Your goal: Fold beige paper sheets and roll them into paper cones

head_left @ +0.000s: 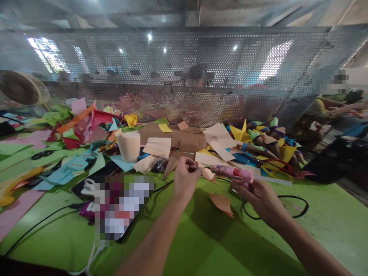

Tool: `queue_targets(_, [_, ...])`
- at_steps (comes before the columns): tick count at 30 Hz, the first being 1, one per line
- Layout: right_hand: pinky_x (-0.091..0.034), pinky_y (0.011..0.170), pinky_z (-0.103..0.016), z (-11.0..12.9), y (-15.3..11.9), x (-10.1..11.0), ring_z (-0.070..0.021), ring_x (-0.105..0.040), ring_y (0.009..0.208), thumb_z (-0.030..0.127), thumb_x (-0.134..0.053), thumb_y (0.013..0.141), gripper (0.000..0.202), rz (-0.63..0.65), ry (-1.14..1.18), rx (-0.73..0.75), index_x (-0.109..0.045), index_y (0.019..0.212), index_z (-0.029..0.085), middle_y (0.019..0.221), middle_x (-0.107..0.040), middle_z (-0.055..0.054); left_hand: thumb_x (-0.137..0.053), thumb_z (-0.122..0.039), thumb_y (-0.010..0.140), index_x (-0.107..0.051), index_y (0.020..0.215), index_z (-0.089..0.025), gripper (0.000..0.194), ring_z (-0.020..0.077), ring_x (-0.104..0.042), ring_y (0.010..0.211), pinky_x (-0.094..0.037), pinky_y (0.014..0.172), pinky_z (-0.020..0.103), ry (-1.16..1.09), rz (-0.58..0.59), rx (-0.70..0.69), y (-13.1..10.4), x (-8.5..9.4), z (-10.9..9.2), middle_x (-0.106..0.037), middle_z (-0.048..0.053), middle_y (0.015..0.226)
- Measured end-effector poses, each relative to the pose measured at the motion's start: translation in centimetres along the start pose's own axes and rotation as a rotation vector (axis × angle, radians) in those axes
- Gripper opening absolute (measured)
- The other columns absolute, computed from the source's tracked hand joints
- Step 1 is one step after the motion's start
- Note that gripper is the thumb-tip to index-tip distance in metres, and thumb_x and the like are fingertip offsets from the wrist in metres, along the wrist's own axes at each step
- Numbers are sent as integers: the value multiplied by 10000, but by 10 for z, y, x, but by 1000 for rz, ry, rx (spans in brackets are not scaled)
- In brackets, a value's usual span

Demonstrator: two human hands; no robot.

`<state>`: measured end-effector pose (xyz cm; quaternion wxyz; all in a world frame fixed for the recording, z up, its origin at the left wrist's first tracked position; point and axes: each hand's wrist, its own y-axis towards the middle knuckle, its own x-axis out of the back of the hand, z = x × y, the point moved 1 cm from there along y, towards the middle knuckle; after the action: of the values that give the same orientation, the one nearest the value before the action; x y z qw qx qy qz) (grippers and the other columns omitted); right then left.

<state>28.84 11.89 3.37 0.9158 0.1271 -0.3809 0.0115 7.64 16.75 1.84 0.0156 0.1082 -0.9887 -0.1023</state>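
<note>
My left hand (188, 172) is closed, its fingertips pinched at the edge of a small peach paper piece (208, 174); how firmly it grips the paper is hard to tell. In my right hand (257, 195) is a pink tool (234, 172), probably a glue gun, its narrow end pointing left toward the paper. A clear stick (273, 180) extends to the right behind the tool. Below both hands, a curled orange-brown paper piece (221, 204) lies on the green table (230, 245).
A white cup (129, 146) stands among paper scraps at the back. Paper cones (267, 140) are heaped at the back right. A blurred-out phone (126, 214), a power cord and scissors (42, 154) lie left. Black cable (306, 207) loops by my right wrist.
</note>
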Motion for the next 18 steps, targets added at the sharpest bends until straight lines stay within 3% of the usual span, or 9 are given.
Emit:
queue_targets(7, [-443,594,-273,0,-1,-2,-201,-586,703,518,-534,892,382,-5,64,31,-683,850,169,800,-676,-49,-690,-135,686,-497,765,-196,217,115,-556,611,-413,566,211,39,29,-11,-2,-1,-1,-548,-49,674])
queue_targets(14, [-328,501,-259,-1,-1,-2,-138,-417,542,568,-523,879,440,-10,-25,-26,-581,682,179,588,-491,9,-672,-117,691,-493,781,-194,214,109,-559,615,-410,570,202,38,22,-25,-1,0,-3,-548,-54,670])
queue_targets(18, [-343,509,-260,0,-2,-1,-146,-448,562,553,-521,882,420,-10,-8,-13,-609,716,178,635,-546,-3,-673,-129,695,-490,777,-198,212,113,-562,616,-413,576,208,43,23,-29,-1,0,-2,-550,-54,668])
